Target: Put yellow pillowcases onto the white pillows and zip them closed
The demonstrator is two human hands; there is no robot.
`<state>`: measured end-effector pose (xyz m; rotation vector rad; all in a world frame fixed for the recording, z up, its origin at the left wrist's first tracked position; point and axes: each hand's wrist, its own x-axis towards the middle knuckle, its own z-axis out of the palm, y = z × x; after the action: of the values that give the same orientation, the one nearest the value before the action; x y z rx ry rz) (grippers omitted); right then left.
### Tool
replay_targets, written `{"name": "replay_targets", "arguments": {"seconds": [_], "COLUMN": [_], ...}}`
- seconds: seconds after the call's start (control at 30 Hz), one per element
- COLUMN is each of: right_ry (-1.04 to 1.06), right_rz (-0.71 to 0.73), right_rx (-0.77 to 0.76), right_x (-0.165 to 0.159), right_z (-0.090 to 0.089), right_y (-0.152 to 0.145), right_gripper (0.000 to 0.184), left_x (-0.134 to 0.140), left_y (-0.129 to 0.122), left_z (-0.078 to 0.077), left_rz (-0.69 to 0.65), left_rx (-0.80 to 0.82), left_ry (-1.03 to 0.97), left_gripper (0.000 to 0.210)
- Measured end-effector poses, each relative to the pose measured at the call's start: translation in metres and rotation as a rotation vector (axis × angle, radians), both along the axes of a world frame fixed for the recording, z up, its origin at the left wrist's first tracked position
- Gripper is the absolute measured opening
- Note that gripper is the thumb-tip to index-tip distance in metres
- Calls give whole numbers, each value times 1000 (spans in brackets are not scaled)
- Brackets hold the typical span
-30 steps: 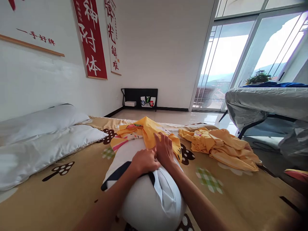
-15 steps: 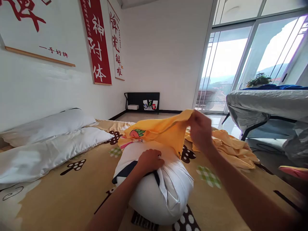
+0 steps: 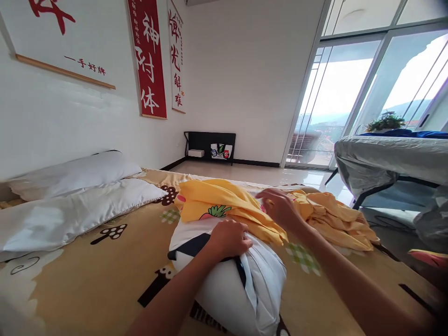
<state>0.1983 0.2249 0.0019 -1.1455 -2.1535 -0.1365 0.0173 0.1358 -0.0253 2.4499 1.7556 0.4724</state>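
On the wall to your left, the red scroll (image 3: 148,58) reads 神, 附, 体 in large white characters, top to bottom. The white scroll (image 3: 177,65) beside it carries red characters too small for you to read. The framed sheet (image 3: 59,42) shows 一手好牌 in small red script

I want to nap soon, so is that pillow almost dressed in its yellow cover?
Not yet. The yellow cartoon-print pillowcase covers only the far end of the white pillow; the near end is bare. The left hand presses the pillow down, and the right hand pinches the case's edge. Two more white pillows lie bare, and a second yellow cloth waits nearby.
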Motion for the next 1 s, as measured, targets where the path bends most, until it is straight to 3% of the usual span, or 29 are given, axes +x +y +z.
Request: {"name": "replay_targets", "arguments": {"seconds": [0.07,0.1,0.2,0.3,0.33,0.47,0.6,0.67,0.77,0.83,1.0], "right_ry": [-154,-223,-376,-363,-329,-128,182,132,-90,-229,-310], "right_rz": [410,502,464,383,372,366,657,788,850,761,108], "right_rx": [-140,-162,-106,-73,-78,-93,-273,-380,-437,-397,-139], "right_x": [-46,-67,-112,-130,-132,-119,-106,-108,-126,-143,-166], "right_z": [1,0,-9,-14,-12,21,62,74,80,81,81], "right_y": [-1,0,5,11,11,-7,-45,-62,-68,-59,-18], "right_gripper": [32,35,46,19,12,24,31,35,43,44,24], "left_x": [0,0,-2,-4,-5,-4,2,5,9,9,6], "left_y": [-4,-6,-13,-17,-18,-16,-15,-16,-18,-19,-20], "left_z": [0,-1,-3,-6,-7,-8,-8,-8,-7,-6,-5], "left_rz": [2,-3,-19,2,9,11,-10,-14,-44,-74,-40], "left_rx": [15,23,32,18,16,-1,-5,-8,-48,-52,-55], "left_ry": [17,23,2,-22,-17,-15,-29,-21,-101,-172,-50], "left_gripper": [19,20,21,20,20,18,17,19,23,26,25]}}
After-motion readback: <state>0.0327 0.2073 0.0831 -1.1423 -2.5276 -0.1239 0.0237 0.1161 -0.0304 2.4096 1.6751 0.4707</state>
